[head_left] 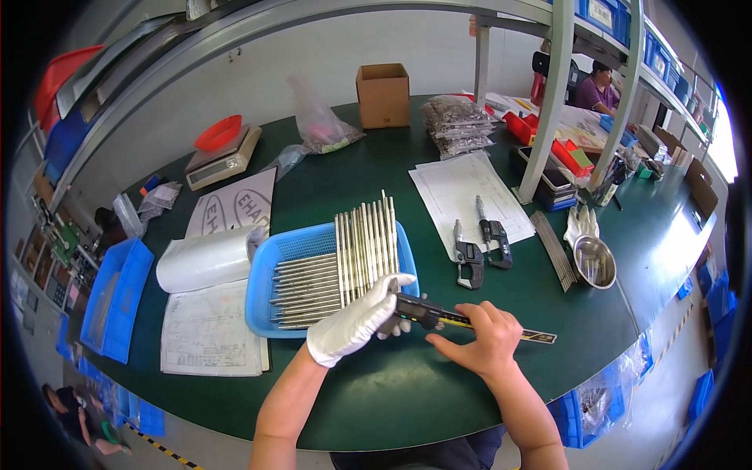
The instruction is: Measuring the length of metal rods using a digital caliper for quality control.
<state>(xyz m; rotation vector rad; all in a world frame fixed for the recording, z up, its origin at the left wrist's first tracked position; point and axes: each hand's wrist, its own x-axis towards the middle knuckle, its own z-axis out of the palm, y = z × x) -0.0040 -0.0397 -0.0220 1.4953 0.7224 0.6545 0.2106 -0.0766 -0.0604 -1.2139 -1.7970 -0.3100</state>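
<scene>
A white glove covers my left hand (pixel 356 321), which is closed around the jaw end of a black digital caliper (pixel 421 311) at the front right corner of the blue basket. My bare right hand (pixel 489 337) has its fingers over the caliper's beam, the thumb standing apart below it. The beam's tip sticks out to the right of that hand. Inside the blue perforated basket (pixel 254 301) lie many slim metal rods (pixel 305 290) placed crosswise, with an upright row of longer rods (pixel 364 243) on the right. Whether a rod sits in the caliper jaws is hidden by the glove.
Two digital micrometers (pixel 470 262) lie right of the basket by paper drawings (pixel 450 188). Farther right are thin rods (pixel 554 251), a metal bowl (pixel 594 262) and white gloves (pixel 581 223). Papers (pixel 211 329) lie left; a shelf post (pixel 548 110) stands behind. Another person (pixel 599 94) sits beyond.
</scene>
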